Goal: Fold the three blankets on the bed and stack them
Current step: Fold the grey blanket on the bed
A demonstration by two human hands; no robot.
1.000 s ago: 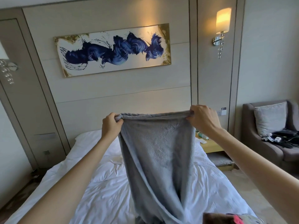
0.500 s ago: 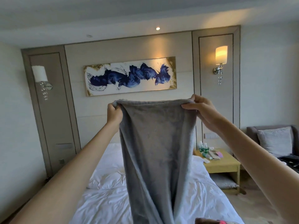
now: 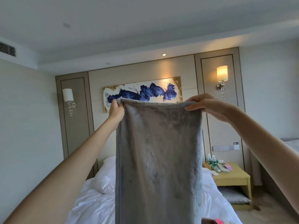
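A grey fleece blanket (image 3: 159, 159) hangs straight down in front of me, folded lengthwise into a long strip. My left hand (image 3: 116, 110) pinches its top left corner. My right hand (image 3: 208, 105) grips the top right corner. Both arms are stretched forward and raised, so the top edge is pulled taut at the level of the wall painting. The blanket's lower end runs out of the frame's bottom. Under it lies the bed (image 3: 92, 206) with white sheets. A sliver of another blanket (image 3: 212, 221), brownish with pink, shows at the bottom edge.
A white pillow (image 3: 106, 180) lies at the head of the bed. To the right of the bed stands a yellow nightstand (image 3: 233, 177) with bottles and small items. Wall lamps hang on both sides of a blue painting (image 3: 144, 92).
Both hands have lifted the grey blanket higher, and my view has tilted up toward the ceiling. The blanket now hangs flatter and straighter. The armchair has left the view.
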